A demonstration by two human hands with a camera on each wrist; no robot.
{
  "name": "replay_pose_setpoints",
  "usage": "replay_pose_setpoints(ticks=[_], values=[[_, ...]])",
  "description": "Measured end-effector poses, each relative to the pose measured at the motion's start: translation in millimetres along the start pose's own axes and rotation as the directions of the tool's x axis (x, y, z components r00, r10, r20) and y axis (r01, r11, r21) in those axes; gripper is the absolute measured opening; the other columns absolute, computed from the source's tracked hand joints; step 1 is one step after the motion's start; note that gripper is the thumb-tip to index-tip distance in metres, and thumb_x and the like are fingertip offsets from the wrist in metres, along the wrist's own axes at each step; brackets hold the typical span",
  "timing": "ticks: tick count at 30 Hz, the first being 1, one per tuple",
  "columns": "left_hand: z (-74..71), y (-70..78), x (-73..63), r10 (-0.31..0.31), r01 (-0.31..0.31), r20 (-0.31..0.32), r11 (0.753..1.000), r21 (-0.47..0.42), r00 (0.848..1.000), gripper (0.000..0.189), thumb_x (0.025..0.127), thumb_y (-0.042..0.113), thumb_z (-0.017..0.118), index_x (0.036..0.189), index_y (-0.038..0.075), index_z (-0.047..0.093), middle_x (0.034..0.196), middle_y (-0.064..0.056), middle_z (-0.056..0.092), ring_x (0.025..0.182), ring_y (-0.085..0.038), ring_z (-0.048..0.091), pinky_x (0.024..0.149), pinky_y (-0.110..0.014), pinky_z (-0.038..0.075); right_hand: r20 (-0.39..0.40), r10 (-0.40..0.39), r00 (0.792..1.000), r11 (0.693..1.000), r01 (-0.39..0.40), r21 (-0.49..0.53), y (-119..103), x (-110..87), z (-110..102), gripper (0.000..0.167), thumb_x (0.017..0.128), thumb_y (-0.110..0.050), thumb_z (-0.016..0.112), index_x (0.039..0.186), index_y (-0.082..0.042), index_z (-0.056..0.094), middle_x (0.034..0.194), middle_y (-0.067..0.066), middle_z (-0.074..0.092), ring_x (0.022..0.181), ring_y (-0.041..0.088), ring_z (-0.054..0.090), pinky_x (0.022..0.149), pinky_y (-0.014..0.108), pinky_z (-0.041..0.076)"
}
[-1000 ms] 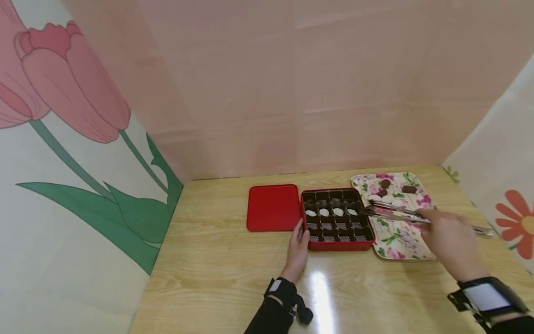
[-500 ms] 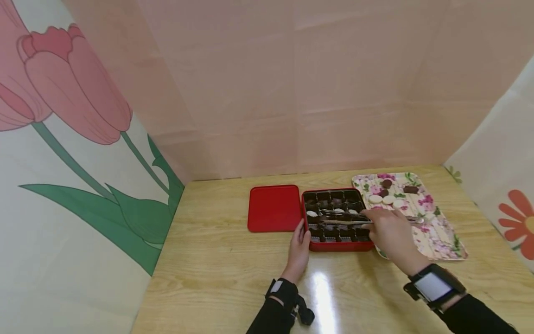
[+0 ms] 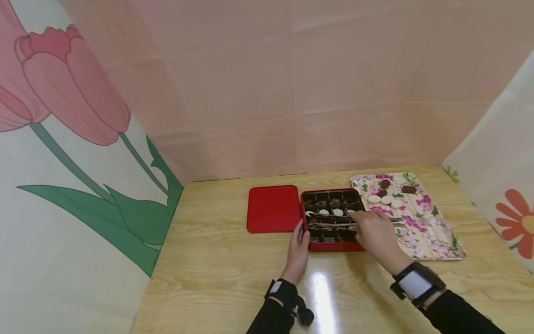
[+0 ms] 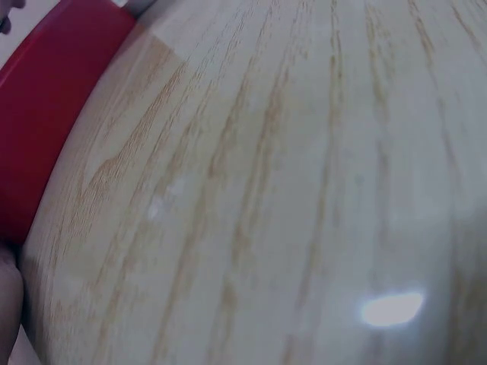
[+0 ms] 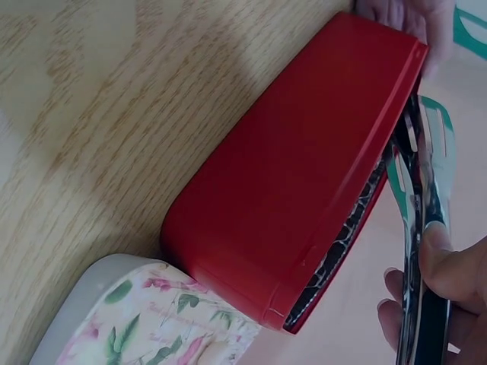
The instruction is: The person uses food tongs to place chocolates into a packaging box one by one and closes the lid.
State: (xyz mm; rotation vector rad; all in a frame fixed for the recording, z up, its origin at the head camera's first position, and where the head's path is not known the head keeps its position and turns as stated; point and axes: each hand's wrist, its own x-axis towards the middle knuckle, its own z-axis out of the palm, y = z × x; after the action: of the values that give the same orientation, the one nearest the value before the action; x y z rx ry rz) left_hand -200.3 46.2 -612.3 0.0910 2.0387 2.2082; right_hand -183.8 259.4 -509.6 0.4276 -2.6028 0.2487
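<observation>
A red box (image 3: 333,247) with a dark divided insert stands at the middle of the table. White oval sweets (image 3: 338,212) sit in one row of its compartments. My left hand (image 3: 297,253) rests against the box's left side with its fingers fairly straight. My right hand (image 3: 377,234) grips metal tongs (image 5: 432,190) above the box, their tips reaching the leftmost column. Whether a sweet sits between the tips is too small to tell. In the left wrist view the box's red wall (image 4: 53,99) shows at the left edge.
The red lid (image 3: 273,208) lies left of the box. On the right, a floral tray (image 3: 438,241) sits close against the box, bearing white ovals (image 3: 386,200) and brown pieces (image 3: 409,189). A pink backdrop (image 3: 292,93) rises behind the table.
My right hand has carried the tongs leftward, from the box's right edge by the tray to over its left column. My left hand and the box have stayed put.
</observation>
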Motion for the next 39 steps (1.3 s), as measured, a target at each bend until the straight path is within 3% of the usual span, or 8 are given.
replay_pose_setpoints(ticks=[13, 21, 25, 33, 35, 39], values=[[-0.9, -0.2, 0.7, -0.039, 0.039, -0.010, 0.999, -0.017, 0.999, 0.051, 0.106, 0.031, 0.048, 0.155, 0.024, 0.034, 0.159, -0.008, 0.028, 0.145, -0.027, 0.028, 0.115, -0.039, 0.034, -0.022, -0.025, 0.999, 0.999, 0.024, -0.032, -1, -1.4, 2, 0.036, 0.070, -0.002, 0.083, 0.105, 0.002, 0.073, 0.095, 0.017, 0.072, 0.079, 0.033, 0.067, 0.069, 0.048, 0.050], [-0.4, -0.3, 0.5, -0.034, 0.034, -0.011, 0.999, -0.017, 0.999, 0.050, 0.106, 0.030, 0.048, 0.155, 0.024, 0.035, 0.159, -0.008, 0.029, 0.145, -0.026, 0.029, 0.114, -0.039, 0.034, 0.023, 0.074, 0.997, 0.996, -0.075, 0.042, 15, -9.0, -8, 0.041, 0.070, 0.005, 0.074, 0.111, 0.001, 0.071, 0.101, 0.020, 0.072, 0.088, 0.039, 0.067, 0.080, 0.059, 0.049], [-0.2, -0.6, 0.5, -0.015, 0.015, -0.009, 1.000, -0.009, 1.000, 0.051, 0.107, 0.029, 0.047, 0.155, 0.020, 0.034, 0.159, -0.012, 0.028, 0.145, -0.030, 0.028, 0.114, -0.041, 0.033, -0.007, 0.123, 0.992, 0.992, -0.122, 0.027, 43, -17.8, -19, 0.043, 0.070, 0.005, 0.072, 0.112, -0.001, 0.070, 0.093, 0.020, 0.071, 0.076, 0.037, 0.065, 0.067, 0.055, 0.049], [-0.9, -1.7, 3.0, 0.003, -0.003, -0.013, 1.000, 0.000, 1.000, 0.051, 0.107, 0.028, 0.048, 0.155, 0.018, 0.034, 0.159, -0.013, 0.029, 0.145, -0.031, 0.029, 0.114, -0.042, 0.033, -0.026, 0.251, 0.968, 0.965, -0.252, -0.077, 129, -35.7, -46, 0.034, 0.073, 0.001, 0.074, 0.107, 0.002, 0.069, 0.074, 0.021, 0.067, 0.050, 0.028, 0.054, 0.040, 0.038, 0.033], [-1.4, -2.7, 4.0, -0.001, 0.001, -0.017, 1.000, 0.001, 1.000, 0.051, 0.107, 0.028, 0.048, 0.155, 0.019, 0.035, 0.159, -0.012, 0.029, 0.144, -0.030, 0.029, 0.114, -0.041, 0.033, -0.002, 0.290, 0.957, 0.952, -0.289, -0.102, 150, -38.2, -52, 0.031, 0.077, 0.000, 0.072, 0.107, 0.004, 0.067, 0.072, 0.022, 0.066, 0.044, 0.023, 0.047, 0.037, 0.035, 0.028], [0.9, -3.4, 1.2, -0.005, 0.005, -0.017, 1.000, 0.001, 1.000, 0.052, 0.107, 0.028, 0.048, 0.155, 0.018, 0.034, 0.159, -0.011, 0.029, 0.145, -0.029, 0.029, 0.115, -0.041, 0.033, 0.044, 0.358, 0.933, 0.920, -0.344, -0.187, 189, -44.5, -60, 0.029, 0.077, 0.002, 0.069, 0.106, 0.007, 0.064, 0.073, 0.023, 0.064, 0.046, 0.027, 0.049, 0.040, 0.040, 0.032]])
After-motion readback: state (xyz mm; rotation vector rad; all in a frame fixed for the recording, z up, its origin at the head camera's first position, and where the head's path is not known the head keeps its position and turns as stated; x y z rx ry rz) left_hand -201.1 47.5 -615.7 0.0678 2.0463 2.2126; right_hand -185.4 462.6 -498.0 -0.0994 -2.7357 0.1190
